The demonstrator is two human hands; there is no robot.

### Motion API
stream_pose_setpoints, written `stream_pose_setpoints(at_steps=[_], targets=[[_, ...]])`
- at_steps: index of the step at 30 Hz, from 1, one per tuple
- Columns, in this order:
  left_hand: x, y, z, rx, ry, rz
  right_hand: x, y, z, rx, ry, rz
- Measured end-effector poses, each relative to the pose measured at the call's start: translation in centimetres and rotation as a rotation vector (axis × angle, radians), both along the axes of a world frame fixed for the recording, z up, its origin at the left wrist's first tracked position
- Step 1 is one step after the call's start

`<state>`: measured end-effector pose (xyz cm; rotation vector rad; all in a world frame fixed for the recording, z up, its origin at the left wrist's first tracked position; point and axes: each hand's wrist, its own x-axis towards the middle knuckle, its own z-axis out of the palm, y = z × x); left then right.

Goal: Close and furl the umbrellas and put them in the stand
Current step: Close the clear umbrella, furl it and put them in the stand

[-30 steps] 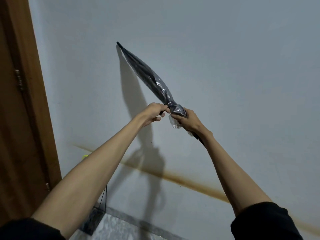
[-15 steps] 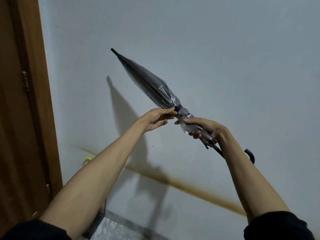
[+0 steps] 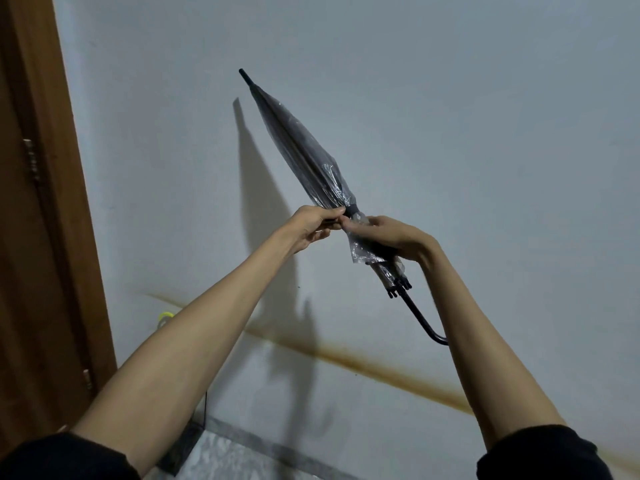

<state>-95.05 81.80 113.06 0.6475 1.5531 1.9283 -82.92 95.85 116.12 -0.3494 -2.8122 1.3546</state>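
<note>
I see the umbrella (image 3: 304, 157) held up in front of a pale wall (image 3: 485, 133), closed, its clear plastic canopy gathered into a slim bundle. It slants, with the black tip (image 3: 244, 75) up and to the left and the curved black handle (image 3: 420, 318) down and to the right, where its hook runs behind my right forearm. A dark strap (image 3: 353, 210) circles the canopy at its narrowest point. My left hand (image 3: 311, 228) is just beside that strap, thumb and fingertips drawn together in a tight pinch on its end. My right hand (image 3: 398, 239) sits right below the strap, fingers curled round the bunched lower canopy, so the loose plastic puffs out beneath the palm. The black rib tips (image 3: 398, 287) poke out below that hand, clustered round the shaft. The two hands nearly touch at the strap. The umbrella casts a long shadow (image 3: 263, 188) on the wall to its left. A brown streak (image 3: 381, 368) runs across the wall lower down, and a wooden door frame (image 3: 69, 202) stands at the left edge. Near the floor by the frame there is a dark wire thing (image 3: 187, 441); I cannot tell what it is.
</note>
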Motion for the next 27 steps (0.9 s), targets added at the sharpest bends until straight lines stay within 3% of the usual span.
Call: stream_pose_setpoints(at_steps=[3, 8, 14, 20, 27], targets=[[-0.1, -0.2, 0.6, -0.058, 0.089, -0.004, -1.0, -0.6, -1.2, 0.178, 0.120, -0.154], [-1.3, -1.7, 3.4, -0.227, 0.204, -0.145, -0.6, -0.2, -1.3, -0.009, 0.129, -0.158], [-0.9, -1.9, 5.0, -0.298, 0.286, -0.115, -0.5, 0.1, -0.5, -0.051, 0.129, -0.137], [-0.4, -1.0, 1.9, -0.147, 0.184, -0.005, -0.3, -0.4, 0.1, -0.033, 0.129, -0.156], [0.0, -0.4, -0.9, 0.037, 0.123, 0.096, 0.0, -0.8, 0.1, -0.279, 0.098, -0.105]])
